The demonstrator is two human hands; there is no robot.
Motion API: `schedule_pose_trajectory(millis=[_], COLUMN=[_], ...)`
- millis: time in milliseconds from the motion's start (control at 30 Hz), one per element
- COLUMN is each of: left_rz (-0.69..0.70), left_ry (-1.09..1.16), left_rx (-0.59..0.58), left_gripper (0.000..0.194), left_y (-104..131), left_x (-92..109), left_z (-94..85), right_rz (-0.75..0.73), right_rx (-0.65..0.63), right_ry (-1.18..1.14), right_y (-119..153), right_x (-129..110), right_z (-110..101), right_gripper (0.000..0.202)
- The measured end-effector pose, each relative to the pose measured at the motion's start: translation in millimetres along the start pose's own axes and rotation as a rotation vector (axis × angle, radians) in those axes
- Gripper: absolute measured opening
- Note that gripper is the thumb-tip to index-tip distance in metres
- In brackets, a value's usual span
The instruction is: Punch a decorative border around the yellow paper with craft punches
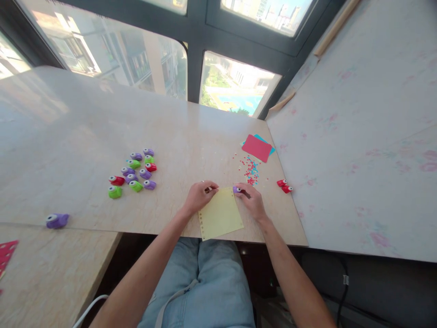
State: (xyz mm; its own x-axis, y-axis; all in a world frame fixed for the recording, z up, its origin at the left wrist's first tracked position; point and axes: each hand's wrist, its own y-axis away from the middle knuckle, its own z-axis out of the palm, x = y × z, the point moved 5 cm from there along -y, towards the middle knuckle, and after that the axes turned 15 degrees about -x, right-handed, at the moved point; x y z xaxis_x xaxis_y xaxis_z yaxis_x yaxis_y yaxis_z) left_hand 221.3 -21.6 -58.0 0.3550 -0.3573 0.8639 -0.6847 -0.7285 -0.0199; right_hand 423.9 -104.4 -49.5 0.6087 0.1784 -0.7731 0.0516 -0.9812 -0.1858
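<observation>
yellow paper [221,215] lies by the near edge of a pale surface [177,136], its top pinched by the left hand [200,196], seemingly to steady it, while the right hand [252,201] grips a purple punch [236,189] at the upper right corner, likely for alignment; other punches [135,186] sit grouped leftward, perhaps for easy reach.

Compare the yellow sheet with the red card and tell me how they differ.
The yellow sheet is clearly larger than the red card. The sheet has holes down its left edge; none show in the card. The left hand and the purple punch in the right hand are at the sheet's top, while the red card lies untouched over a blue card. Both are flat and four-cornered.
</observation>
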Motion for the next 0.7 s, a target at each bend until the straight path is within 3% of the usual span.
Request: schedule_pose_trajectory(millis=[700], left_rz=[0.011], left_ry=[-0.033], left_rx=[0.021], left_gripper=[0.01], left_y=[2.3], left_x=[8.2], left_z=[-4.4], right_rz=[-0.026], right_rx=[-0.088], right_ry=[-0.008], right_y=[4.6], right_x=[-1.6], right_z=[2.3], right_gripper=[0.025])
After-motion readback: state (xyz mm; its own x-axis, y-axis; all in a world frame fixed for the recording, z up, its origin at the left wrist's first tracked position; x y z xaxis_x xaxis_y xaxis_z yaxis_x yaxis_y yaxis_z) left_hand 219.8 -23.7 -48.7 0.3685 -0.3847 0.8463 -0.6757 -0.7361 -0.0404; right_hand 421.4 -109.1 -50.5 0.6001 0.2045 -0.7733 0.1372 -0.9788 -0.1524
